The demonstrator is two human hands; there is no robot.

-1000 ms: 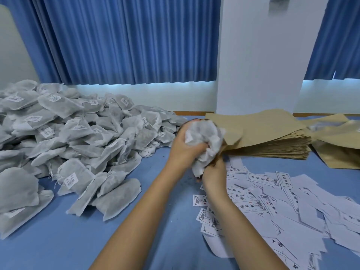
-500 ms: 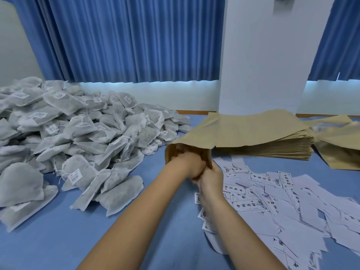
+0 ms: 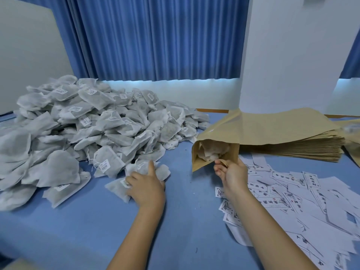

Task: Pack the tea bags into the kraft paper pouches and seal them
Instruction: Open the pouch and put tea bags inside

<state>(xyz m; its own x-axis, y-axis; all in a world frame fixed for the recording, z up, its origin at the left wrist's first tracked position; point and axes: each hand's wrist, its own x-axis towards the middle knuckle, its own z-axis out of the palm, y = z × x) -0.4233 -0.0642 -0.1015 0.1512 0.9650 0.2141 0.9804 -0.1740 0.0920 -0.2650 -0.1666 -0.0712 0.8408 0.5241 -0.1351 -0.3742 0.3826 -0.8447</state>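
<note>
A big heap of grey-white tea bags with small labels covers the left of the blue table. My left hand lies on two tea bags at the heap's near edge, fingers spread over them. My right hand pinches the lower lip of an open kraft paper pouch, whose mouth faces me. Several tea bags show inside the pouch.
A thick stack of flat kraft pouches lies behind the open one, at the right. Several loose white printed labels are scattered at the right front. A white pillar and blue curtains stand behind the table.
Both hands pushed a bunch of tea bags into the pouch. My left hand has since left the pouch and gone left to the heap; the right still holds the pouch mouth.
</note>
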